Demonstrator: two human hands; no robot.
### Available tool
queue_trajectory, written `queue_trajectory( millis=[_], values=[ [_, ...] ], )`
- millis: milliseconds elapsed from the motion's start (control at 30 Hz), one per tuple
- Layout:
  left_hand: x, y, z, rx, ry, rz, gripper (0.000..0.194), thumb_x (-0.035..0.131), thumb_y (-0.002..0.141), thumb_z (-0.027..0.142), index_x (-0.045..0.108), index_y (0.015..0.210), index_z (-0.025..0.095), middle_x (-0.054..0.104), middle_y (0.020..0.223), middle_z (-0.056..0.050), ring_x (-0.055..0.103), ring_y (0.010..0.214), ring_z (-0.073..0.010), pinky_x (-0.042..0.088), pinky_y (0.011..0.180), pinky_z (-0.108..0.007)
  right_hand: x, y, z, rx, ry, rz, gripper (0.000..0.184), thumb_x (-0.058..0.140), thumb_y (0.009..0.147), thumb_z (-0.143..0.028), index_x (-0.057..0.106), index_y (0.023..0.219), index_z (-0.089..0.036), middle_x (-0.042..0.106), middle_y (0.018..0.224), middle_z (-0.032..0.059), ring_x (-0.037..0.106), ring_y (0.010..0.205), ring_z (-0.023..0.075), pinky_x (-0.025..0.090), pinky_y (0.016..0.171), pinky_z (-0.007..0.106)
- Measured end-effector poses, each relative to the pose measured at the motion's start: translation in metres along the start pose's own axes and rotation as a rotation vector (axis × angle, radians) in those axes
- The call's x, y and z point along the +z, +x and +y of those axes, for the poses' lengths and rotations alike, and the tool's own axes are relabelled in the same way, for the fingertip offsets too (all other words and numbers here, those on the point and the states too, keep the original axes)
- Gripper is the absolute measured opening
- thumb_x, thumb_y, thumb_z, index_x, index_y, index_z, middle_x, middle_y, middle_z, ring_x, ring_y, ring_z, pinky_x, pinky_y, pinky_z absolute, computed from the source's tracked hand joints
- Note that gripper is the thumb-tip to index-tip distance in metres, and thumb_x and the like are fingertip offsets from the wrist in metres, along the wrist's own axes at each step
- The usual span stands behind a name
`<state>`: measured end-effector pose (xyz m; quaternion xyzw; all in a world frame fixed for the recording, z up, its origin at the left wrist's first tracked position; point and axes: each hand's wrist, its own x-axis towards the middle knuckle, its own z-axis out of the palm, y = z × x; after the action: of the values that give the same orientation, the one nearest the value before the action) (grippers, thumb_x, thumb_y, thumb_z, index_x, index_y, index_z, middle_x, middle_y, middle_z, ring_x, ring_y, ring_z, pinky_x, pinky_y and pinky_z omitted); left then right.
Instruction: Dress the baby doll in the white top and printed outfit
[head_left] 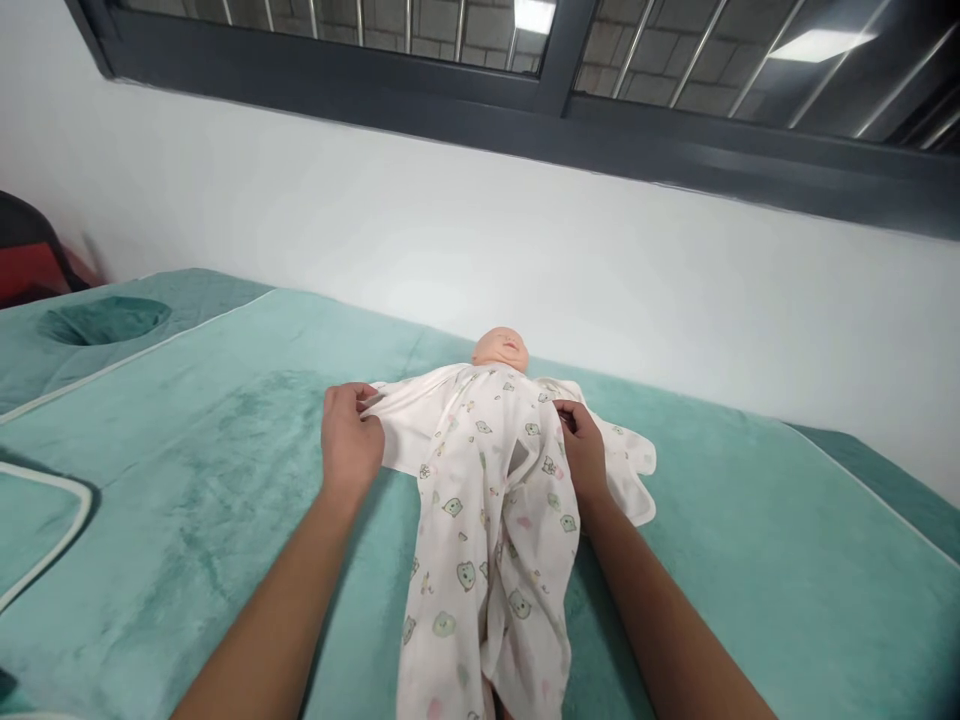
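Observation:
A baby doll (501, 347) lies on its back, its head toward the wall. White baby clothes (480, 540) printed with small animal faces cover its body and legs. My left hand (351, 437) pinches the edge of a plain white flap (409, 425) spread out to the left. On the other side, my right hand (585, 450) has its fingers curled at the edge of the printed cloth, by the doll's chest. Beyond it a printed flap (634, 455) with rounded ends lies flat to the right. The doll's arms are hidden under the cloth.
The doll rests on a green plush bed cover (225, 520) with white piping. A round hollow (109, 318) shows in the cover at the far left. Behind stands a white wall (360, 220) beneath a dark window frame (337, 80). A red and black object (34, 260) stands at the left edge.

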<state>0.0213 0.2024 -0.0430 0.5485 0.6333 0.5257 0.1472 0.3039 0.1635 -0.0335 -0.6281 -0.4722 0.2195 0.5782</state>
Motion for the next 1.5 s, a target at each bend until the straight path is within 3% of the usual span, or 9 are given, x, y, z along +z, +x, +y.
queue_trajectory(
  millis=[167,367,567,700,800,1000,1133,1300,1500],
  values=[
    [-0.001,-0.011,0.001,0.213,-0.023,0.120,0.033,0.043,0.071,0.001,0.058,0.093,0.020,0.057,0.099,-0.004,0.055,0.097,-0.0193,0.046,0.083,-0.031,0.001,-0.001,-0.005,0.032,0.024,0.001,0.019,0.060,0.077,-0.030,0.064,0.092,-0.020,0.069,0.095,0.0056,0.061,0.084,0.0211,0.047,0.076,0.034],
    [-0.038,-0.079,0.011,0.291,-0.186,-0.244,0.011,0.050,0.090,0.019,0.061,0.092,0.021,0.062,0.093,-0.001,0.059,0.085,-0.0150,0.048,0.076,-0.026,-0.021,-0.060,-0.032,-0.183,-0.088,0.081,0.014,0.056,0.088,-0.033,0.060,0.095,-0.023,0.062,0.098,0.0026,0.057,0.086,0.0169,0.046,0.079,0.032],
    [-0.096,-0.175,0.004,0.414,-0.244,-0.567,0.019,0.055,0.092,0.031,0.062,0.109,0.027,0.063,0.094,-0.004,0.063,0.083,-0.0154,0.054,0.071,-0.024,-0.065,-0.178,-0.034,-0.395,-0.133,-0.473,0.004,0.056,0.090,-0.025,0.055,0.088,-0.022,0.057,0.081,0.0008,0.057,0.073,0.0135,0.048,0.066,0.024],
    [-0.094,-0.232,0.001,0.529,-0.135,-0.451,0.050,0.065,0.082,0.052,0.058,0.125,0.028,0.057,0.116,-0.011,0.061,0.104,-0.0244,0.056,0.086,-0.035,-0.079,-0.220,-0.025,-0.446,-0.206,-0.534,0.026,0.064,0.087,-0.025,0.056,0.112,-0.025,0.064,0.105,0.0062,0.065,0.093,0.0169,0.054,0.080,0.024],
    [-0.081,-0.256,0.002,0.515,-0.020,-0.259,0.036,0.064,0.086,0.039,0.061,0.120,0.027,0.057,0.113,-0.010,0.061,0.100,-0.0213,0.055,0.084,-0.032,-0.084,-0.231,-0.019,-0.428,-0.281,-0.482,0.037,0.064,0.087,-0.023,0.054,0.123,-0.027,0.065,0.116,0.0070,0.066,0.104,0.0172,0.054,0.088,0.023],
    [-0.079,-0.256,0.011,0.352,-0.100,-0.152,0.020,0.056,0.090,0.024,0.060,0.109,0.022,0.055,0.106,-0.008,0.061,0.095,-0.0188,0.054,0.079,-0.029,-0.085,-0.238,-0.010,-0.264,-0.404,-0.503,0.046,0.070,0.080,-0.023,0.058,0.124,-0.026,0.063,0.124,0.0087,0.064,0.111,0.0210,0.053,0.094,0.029],
    [-0.084,-0.258,0.012,0.307,-0.079,-0.129,0.016,0.054,0.090,0.023,0.060,0.106,0.022,0.055,0.103,-0.008,0.060,0.095,-0.0196,0.054,0.079,-0.032,-0.075,-0.237,-0.011,-0.206,-0.415,-0.443,0.033,0.063,0.080,-0.012,0.063,0.110,-0.026,0.068,0.108,0.0046,0.067,0.098,0.0183,0.055,0.084,0.027],
    [-0.080,-0.254,0.024,0.485,0.054,-0.141,0.029,0.055,0.089,0.019,0.059,0.118,0.022,0.056,0.117,-0.011,0.057,0.108,-0.0230,0.054,0.086,-0.037,-0.063,-0.234,-0.020,-0.256,-0.359,-0.359,0.009,0.057,0.088,-0.020,0.064,0.092,-0.023,0.067,0.089,0.0034,0.065,0.081,0.0162,0.053,0.072,0.024],
    [-0.084,-0.224,0.043,0.785,0.291,-0.415,0.054,0.056,0.087,0.019,0.044,0.140,0.021,0.057,0.133,-0.012,0.048,0.129,-0.0299,0.037,0.109,-0.058,-0.073,-0.234,-0.028,-0.258,-0.135,-0.378,0.012,0.050,0.093,-0.023,0.057,0.083,-0.021,0.061,0.082,0.0033,0.059,0.073,0.0148,0.050,0.067,0.023]
  ],
)
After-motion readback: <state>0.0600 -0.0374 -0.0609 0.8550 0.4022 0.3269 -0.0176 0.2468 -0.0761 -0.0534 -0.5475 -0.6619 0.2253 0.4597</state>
